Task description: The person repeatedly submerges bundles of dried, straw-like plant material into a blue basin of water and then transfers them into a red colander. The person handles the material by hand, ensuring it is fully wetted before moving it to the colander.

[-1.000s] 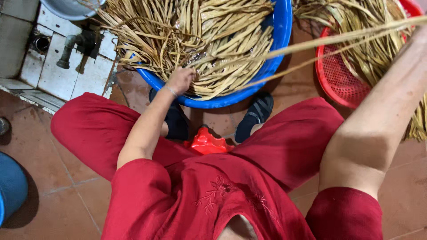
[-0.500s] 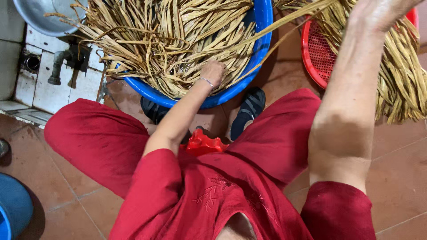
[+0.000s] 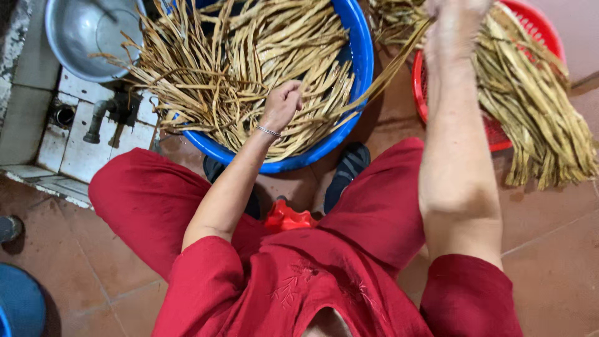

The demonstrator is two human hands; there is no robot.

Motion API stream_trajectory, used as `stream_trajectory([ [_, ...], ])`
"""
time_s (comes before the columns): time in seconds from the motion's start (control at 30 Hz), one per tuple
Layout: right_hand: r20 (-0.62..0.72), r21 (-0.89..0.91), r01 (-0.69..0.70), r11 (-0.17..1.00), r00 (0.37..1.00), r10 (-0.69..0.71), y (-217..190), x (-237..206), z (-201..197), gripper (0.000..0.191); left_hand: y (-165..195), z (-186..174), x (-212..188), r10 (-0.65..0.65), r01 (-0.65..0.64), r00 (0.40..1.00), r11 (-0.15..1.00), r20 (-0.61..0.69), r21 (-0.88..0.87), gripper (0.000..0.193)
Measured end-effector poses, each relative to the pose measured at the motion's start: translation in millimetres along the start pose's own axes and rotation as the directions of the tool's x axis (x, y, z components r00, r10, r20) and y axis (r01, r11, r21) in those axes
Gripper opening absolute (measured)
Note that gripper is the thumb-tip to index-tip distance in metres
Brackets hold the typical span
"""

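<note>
A blue basin (image 3: pixel 365 68) in front of me is piled with long tan dried strips (image 3: pixel 237 68). My left hand (image 3: pixel 282 103), with a thin bracelet on the wrist, is closed on some of these strips inside the basin near its front rim. My right hand (image 3: pixel 452 25) is raised at the top edge of the view and grips the end of a few long strips (image 3: pixel 393 65) that run down and left over the basin's rim. A red mesh basket (image 3: pixel 549 37) to the right holds another heap of strips (image 3: pixel 530 106) that hang over its edge.
I sit in red clothes over a small red stool (image 3: pixel 287 218), dark shoes (image 3: pixel 349 165) under the basin. A metal bowl (image 3: pixel 87 34) and a pipe (image 3: pixel 100 118) on white tiles stand at the left. A blue bucket (image 3: pixel 19 302) is at the bottom left.
My right hand has swung from the far right up toward the top middle, carrying the long strips with it. My left hand has moved deeper into the basin. The view has shifted down and left.
</note>
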State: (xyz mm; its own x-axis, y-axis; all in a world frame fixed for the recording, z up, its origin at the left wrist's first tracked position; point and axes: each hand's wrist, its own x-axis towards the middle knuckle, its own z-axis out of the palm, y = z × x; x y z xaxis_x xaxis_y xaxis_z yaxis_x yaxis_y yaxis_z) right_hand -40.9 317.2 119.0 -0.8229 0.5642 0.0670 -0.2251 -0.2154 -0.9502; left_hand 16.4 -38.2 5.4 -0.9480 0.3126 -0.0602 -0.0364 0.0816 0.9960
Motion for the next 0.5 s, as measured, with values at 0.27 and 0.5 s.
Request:
stream_trajectory([
  [0.27, 0.493, -0.389, -0.091, 0.917, 0.820, 0.290, -59, -68, 97, 0.030, 121, 37, 45, 0.065, -0.056, 0.998, 0.896, 0.006, -0.440, 0.023],
  [0.5, 0.586, -0.168, -0.074, 0.983, 0.794, 0.160, -45, -73, 109, 0.025, 128, 66, 79, 0.126, -0.091, 0.990, 0.910, 0.061, -0.404, 0.027],
])
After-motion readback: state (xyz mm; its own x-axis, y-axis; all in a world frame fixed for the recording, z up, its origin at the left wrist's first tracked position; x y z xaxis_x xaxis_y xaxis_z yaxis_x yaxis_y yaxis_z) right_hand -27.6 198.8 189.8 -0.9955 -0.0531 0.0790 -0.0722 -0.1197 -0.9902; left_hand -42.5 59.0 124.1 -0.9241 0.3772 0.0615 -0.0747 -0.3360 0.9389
